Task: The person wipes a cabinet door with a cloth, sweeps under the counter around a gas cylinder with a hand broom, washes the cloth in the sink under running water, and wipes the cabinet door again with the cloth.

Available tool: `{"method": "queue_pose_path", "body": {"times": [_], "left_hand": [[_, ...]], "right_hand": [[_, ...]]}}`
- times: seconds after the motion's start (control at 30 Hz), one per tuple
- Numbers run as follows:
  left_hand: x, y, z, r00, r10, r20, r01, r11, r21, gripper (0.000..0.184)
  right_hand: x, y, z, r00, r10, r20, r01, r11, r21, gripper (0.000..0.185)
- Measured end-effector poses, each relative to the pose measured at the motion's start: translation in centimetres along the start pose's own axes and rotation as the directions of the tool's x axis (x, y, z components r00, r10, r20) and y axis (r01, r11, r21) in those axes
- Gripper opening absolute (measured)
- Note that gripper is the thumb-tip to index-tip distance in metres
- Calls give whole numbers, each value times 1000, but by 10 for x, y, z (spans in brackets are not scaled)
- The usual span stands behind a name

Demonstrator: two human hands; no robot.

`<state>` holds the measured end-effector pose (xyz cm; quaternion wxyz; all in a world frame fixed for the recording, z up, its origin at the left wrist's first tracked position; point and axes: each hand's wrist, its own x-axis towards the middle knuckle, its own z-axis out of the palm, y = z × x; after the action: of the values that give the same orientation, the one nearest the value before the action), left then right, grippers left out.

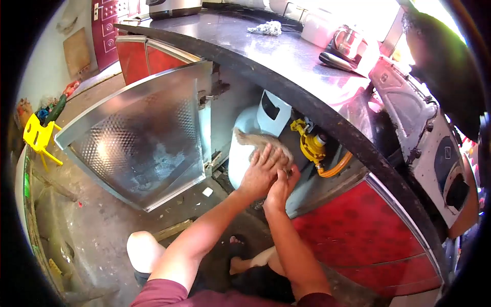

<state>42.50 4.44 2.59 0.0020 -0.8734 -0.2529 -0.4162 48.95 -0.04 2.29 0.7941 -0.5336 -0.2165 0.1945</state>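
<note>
A brownish-grey rag is bunched at the white gas cylinder, which stands inside the open cabinet. My left hand lies over the rag with its fingers bent around it, gripping it. Close against it, my right hand is closed in a pinch at the rag's lower right side. What lies under the fingers is hidden. Above the hands shows the cylinder's pale collar with a dark cut-out. To their right is a yellow gas regulator with an orange hose.
The metal cabinet door swings out at left. A dark countertop overhangs the cabinet, with a crumpled white cloth on it. A red cabinet panel is at lower right. A yellow plastic stool stands far left.
</note>
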Motion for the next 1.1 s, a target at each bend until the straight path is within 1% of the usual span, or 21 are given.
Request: {"method": "queue_pose_path", "body": {"times": [0.03,0.1,0.13,0.17,0.23,0.27,0.3,0.37,0.43,0.5,0.57,0.63,0.73,0.83,0.87,0.9,0.93,0.97,1.0,1.07,1.1], "left_hand": [[0,7,0,996,66,66,-72,992,104,53],[10,5,7,987,102,124,-116,986,118,52],[14,5,11,981,116,154,-135,983,121,52],[23,3,18,981,150,122,-160,985,69,50],[40,6,29,969,123,216,-131,991,25,52],[50,8,34,959,113,261,-118,993,5,52],[60,11,38,934,119,338,-141,989,43,53],[76,21,53,985,48,169,-44,999,-26,44],[89,25,84,999,7,51,-2,995,-100,38],[100,27,96,969,-119,216,164,964,-207,34],[98,28,93,938,-96,334,177,959,-222,31],[84,25,62,915,43,402,31,984,-176,28],[40,9,51,923,266,278,-252,964,-85,28],[3,-13,33,909,336,247,-354,935,30,36],[-12,-18,30,935,257,244,-276,960,50,40],[-26,-24,29,956,174,237,-196,978,72,45],[-33,-30,27,969,92,229,-116,989,95,49],[-35,-39,26,991,40,126,-49,996,72,57],[-30,-44,19,996,-67,67,66,998,16,58],[-7,-54,4,957,-288,-39,281,952,-123,61],[5,-66,5,934,-344,-95,314,919,-239,60]], "right_hand": [[7,4,-5,998,67,-14,-66,997,39,51],[10,-6,-9,996,87,29,-88,995,43,55],[10,-14,-11,994,99,49,-101,994,39,57],[12,-16,-13,995,96,39,-96,995,15,58],[18,-19,-17,996,89,22,-88,995,-37,59],[25,-18,-21,996,80,30,-80,997,6,57],[32,-16,-25,997,70,36,-72,996,50,56],[41,-11,-31,997,75,24,-77,993,91,53],[46,-10,-35,995,101,-7,-100,991,87,51],[49,-11,-35,989,147,-20,-144,982,124,49],[51,-9,-35,978,207,-20,-199,958,206,49],[52,1,-34,959,284,2,-269,907,324,50],[63,45,-45,958,247,147,-287,840,460,52],[43,26,-30,967,253,-38,-250,966,64,57],[34,24,-26,991,128,-33,-132,984,-123,58],[26,23,-20,1000,3,-2,-3,953,-302,59],[20,21,-15,992,-116,52,127,878,-461,61],[18,16,-11,972,-177,155,234,809,-540,60],[18,15,-8,917,-281,281,397,691,-604,61],[20,16,-4,730,-413,544,681,370,-632,62],[20,15,1,694,-375,615,718,292,-632,65]]}}
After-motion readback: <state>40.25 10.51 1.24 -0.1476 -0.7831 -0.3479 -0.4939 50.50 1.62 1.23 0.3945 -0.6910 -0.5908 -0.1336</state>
